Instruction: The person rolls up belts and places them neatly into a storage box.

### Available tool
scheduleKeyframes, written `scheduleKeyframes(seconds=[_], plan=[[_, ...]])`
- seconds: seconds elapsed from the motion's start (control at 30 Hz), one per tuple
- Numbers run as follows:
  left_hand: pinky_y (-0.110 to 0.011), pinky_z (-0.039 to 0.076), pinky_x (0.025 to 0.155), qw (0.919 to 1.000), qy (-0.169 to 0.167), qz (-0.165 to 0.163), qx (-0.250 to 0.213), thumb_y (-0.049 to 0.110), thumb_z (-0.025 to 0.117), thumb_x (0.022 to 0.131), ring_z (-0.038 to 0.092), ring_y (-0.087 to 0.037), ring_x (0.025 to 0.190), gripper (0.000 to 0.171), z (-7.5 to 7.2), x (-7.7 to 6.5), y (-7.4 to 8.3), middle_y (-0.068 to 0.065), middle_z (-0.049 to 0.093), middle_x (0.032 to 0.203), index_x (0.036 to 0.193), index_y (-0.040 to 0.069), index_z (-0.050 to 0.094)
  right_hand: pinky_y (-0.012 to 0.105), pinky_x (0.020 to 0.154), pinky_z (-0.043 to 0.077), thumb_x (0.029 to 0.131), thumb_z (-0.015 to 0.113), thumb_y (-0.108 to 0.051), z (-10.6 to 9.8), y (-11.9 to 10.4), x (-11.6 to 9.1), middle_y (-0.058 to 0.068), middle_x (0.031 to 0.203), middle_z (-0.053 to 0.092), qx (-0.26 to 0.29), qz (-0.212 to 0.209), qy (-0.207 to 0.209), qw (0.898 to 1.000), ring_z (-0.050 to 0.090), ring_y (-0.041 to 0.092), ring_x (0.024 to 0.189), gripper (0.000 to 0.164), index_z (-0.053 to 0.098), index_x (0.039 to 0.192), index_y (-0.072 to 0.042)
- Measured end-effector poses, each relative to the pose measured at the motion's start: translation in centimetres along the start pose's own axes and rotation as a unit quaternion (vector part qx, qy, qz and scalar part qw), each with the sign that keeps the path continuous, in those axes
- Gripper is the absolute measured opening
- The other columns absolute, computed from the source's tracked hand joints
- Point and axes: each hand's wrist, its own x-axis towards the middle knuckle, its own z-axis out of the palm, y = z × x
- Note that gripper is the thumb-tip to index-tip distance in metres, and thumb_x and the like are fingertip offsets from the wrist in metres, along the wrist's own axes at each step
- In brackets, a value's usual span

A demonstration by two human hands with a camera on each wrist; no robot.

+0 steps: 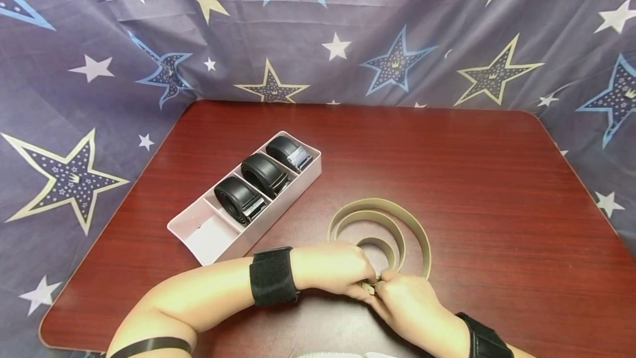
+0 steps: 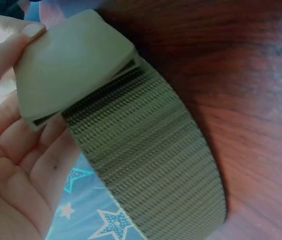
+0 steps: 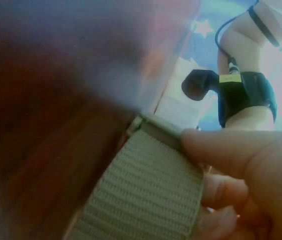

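A tan webbing belt [image 1: 422, 236] stands on its edge on the table in loose loops in front of me. At its near end, my left hand [image 1: 338, 267] and right hand [image 1: 412, 303] meet over the buckle, mostly hidden by the fingers in the head view. In the left wrist view, the thumb and fingers pinch the flat, plain buckle [image 2: 76, 65], with the ribbed strap [image 2: 150, 145] running out of it. The right thumb [image 3: 220, 147] presses on the buckle's edge in the right wrist view, with fingers curled beneath the strap.
To the left lies a pale pink divided box [image 1: 278, 211] holding three rolled black belts [image 1: 238, 198] with shiny buckles, one per compartment. The red-brown wooden table [image 1: 497, 192] runs back to a star-patterned curtain [image 1: 338, 21]. Something white shows at the near edge.
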Motion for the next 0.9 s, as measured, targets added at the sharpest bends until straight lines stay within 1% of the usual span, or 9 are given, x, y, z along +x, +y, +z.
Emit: scheduleKeyframes(seconds=[0.1,0.2,0.3,0.4,0.5,0.63,0.7,0.8,0.9], plan=[[-0.018,0.048,0.063,0.9997,0.003,0.003,0.024,0.035,0.075,0.091,0.051,-0.001,0.062,0.019,0.1,0.0,0.0,0.011,0.068,0.073,0.081,0.019,0.071,0.021,0.043,0.031,0.083,0.082,-0.034,-0.5,0.7,-0.3,-0.012,0.063,0.046,-0.005,-0.002,-0.014,1.0,0.037,-0.001,0.051,0.031,0.058,0.066,-0.022],[-0.018,0.048,0.063,0.9997,0.005,0.004,0.022,0.032,0.074,0.091,0.052,-0.002,0.061,0.017,0.1,-0.1,-0.1,0.011,0.068,0.073,0.081,0.019,0.071,0.027,0.046,0.037,0.079,0.084,-0.036,-1.5,2.2,-0.7,-0.013,0.067,0.05,-0.015,0.021,-0.054,0.998,0.049,0.005,0.054,0.028,0.061,0.068,-0.025],[-0.019,0.048,0.061,0.9997,0.006,0.001,0.025,0.028,0.073,0.09,0.049,-0.002,0.06,0.015,0.1,-0.1,0.0,0.011,0.065,0.07,0.079,0.019,0.068,0.029,0.048,0.041,0.075,0.088,-0.032,-2.3,3.8,-1.2,-0.012,0.07,0.05,-0.041,0.04,-0.076,0.995,0.056,0.01,0.059,0.025,0.064,0.068,-0.026],[-0.021,0.048,0.061,0.9995,0.001,-0.006,0.03,0.022,0.072,0.089,0.05,-0.004,0.06,0.013,0.2,-0.1,0.1,0.011,0.063,0.069,0.078,0.018,0.066,0.029,0.048,0.042,0.075,0.088,-0.026,-2.4,4.3,-1.4,-0.011,0.068,0.049,-0.054,0.028,-0.069,0.996,0.056,0.011,0.058,0.026,0.063,0.065,-0.025],[-0.022,0.05,0.064,0.9991,-0.008,-0.016,0.037,0.016,0.07,0.089,0.058,-0.006,0.063,0.009,0.3,0.0,0.4,0.01,0.066,0.071,0.08,0.018,0.068,0.029,0.046,0.04,0.078,0.085,-0.024,-1.8,3.8,-1.5,-0.011,0.063,0.05,-0.038,-0.009,-0.047,0.998,0.054,0.011,0.054,0.03,0.059,0.064,-0.023],[-0.023,0.053,0.075,0.9983,-0.02,-0.026,0.048,0.011,0.069,0.09,0.069,-0.008,0.076,0.011,0.4,0.0,0.7,0.01,0.071,0.079,0.083,0.019,0.07,0.029,0.045,0.038,0.078,0.082,-0.018,-0.6,2.4,-1.1,-0.009,0.057,0.052,-0.006,-0.043,-0.019,0.999,0.054,0.012,0.049,0.033,0.052,0.064,-0.021],[-0.023,0.053,0.077,0.9979,-0.023,-0.03,0.052,0.011,0.069,0.09,0.071,-0.009,0.081,0.012,0.5,0.0,0.8,0.01,0.073,0.082,0.084,0.02,0.07,0.029,0.045,0.036,0.079,0.08,-0.015,-0.2,1.6,-0.8,-0.007,0.056,0.053,0.007,-0.041,-0.014,0.999,0.052,0.012,0.048,0.033,0.052,0.063,-0.02],[-0.022,0.053,0.079,0.9972,-0.02,-0.031,0.064,0.012,0.069,0.091,0.071,-0.008,0.085,0.011,0.5,-0.1,1.0,0.011,0.074,0.085,0.084,0.021,0.069,0.024,0.044,0.034,0.081,0.078,-0.011,0.2,0.7,-0.3,-0.009,0.057,0.05,0.028,-0.034,-0.015,0.999,0.043,0.004,0.048,0.031,0.052,0.065,-0.018],[-0.021,0.053,0.082,0.9975,-0.011,-0.023,0.066,0.012,0.068,0.091,0.071,-0.006,0.088,0.011,0.5,-0.1,0.9,0.011,0.075,0.089,0.087,0.022,0.071,0.022,0.045,0.034,0.083,0.077,-0.01,0.1,0.4,0.0,-0.009,0.06,0.051,0.04,-0.035,-0.023,0.998,0.041,0.001,0.05,0.029,0.053,0.069,-0.018]])
